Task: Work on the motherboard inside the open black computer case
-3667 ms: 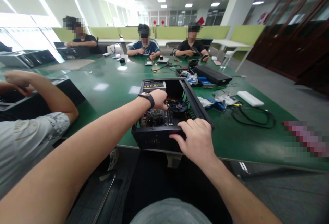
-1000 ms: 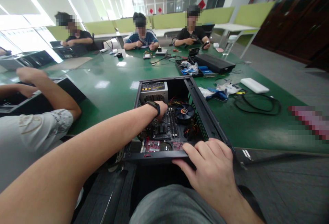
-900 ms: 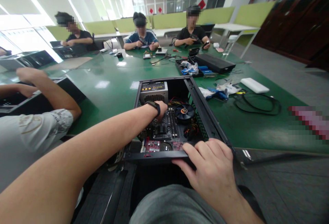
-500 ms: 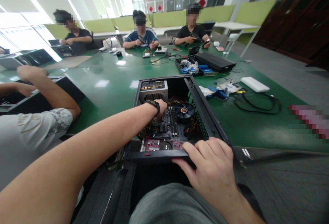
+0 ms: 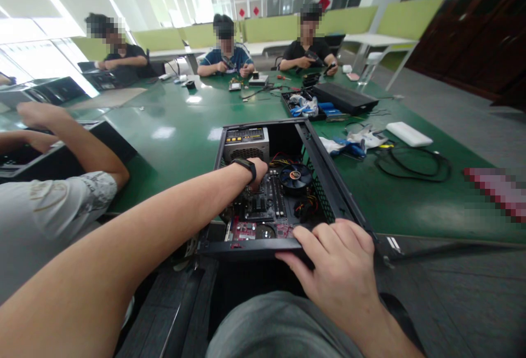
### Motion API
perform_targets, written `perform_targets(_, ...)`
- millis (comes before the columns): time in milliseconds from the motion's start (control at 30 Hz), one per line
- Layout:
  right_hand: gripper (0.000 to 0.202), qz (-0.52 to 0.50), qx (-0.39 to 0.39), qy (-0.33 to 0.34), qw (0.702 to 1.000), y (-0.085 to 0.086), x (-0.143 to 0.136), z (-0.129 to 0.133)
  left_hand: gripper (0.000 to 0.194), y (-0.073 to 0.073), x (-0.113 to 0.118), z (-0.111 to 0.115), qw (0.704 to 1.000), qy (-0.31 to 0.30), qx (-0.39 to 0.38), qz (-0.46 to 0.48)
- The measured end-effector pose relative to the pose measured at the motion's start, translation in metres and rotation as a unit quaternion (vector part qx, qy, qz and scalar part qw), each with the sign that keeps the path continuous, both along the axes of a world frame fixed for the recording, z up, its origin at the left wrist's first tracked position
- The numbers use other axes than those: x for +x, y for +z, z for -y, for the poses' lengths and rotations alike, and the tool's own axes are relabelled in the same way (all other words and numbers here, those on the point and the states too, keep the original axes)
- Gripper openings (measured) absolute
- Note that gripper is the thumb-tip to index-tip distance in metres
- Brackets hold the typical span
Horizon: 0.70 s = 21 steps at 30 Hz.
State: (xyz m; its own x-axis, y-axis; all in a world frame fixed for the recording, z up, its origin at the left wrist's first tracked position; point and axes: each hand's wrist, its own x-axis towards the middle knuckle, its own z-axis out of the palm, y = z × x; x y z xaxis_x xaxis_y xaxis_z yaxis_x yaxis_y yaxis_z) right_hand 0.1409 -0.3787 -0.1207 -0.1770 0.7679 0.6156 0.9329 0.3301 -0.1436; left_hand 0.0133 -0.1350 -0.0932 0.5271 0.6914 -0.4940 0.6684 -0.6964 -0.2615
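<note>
A black computer case [image 5: 246, 247] lies open at the near table edge. Inside it are a power supply [image 5: 247, 143], a motherboard [image 5: 263, 196], a round black fan [image 5: 295, 176] and a red circuit board [image 5: 245, 227] near the front rim. My left hand [image 5: 258, 171] reaches into the case beside the power supply, over the motherboard; its fingers are hidden, and so is anything in them. My right hand [image 5: 337, 254] grips the case's near right rim, thumb below and fingers on top.
Beside me a person's arm [image 5: 82, 139] works at another case [image 5: 110, 139]. Gloves [image 5: 361, 140], a white box [image 5: 409, 133], a black cable [image 5: 405, 174] and a tray of parts [image 5: 306, 107] lie on the green table [image 5: 172, 155]. Three people sit across it.
The neighbour's raised hand has shifted slightly left. My two hands and the case look almost the same.
</note>
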Motion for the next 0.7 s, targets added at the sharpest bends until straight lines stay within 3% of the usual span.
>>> perform_targets(200,0.026,0.001,-0.005,0.000,1.000,-0.0007,0.0002,-0.0014,0.056,-0.0053,0.0001,-0.0050,1.000,0.001,-0.005,0.001)
perform_targets(700,0.026,-0.002,-0.002,0.002,1.000,0.0001,-0.0009,-0.0015,0.055,-0.0025,0.0011,-0.0002,1.000,-0.004,0.007,-0.009)
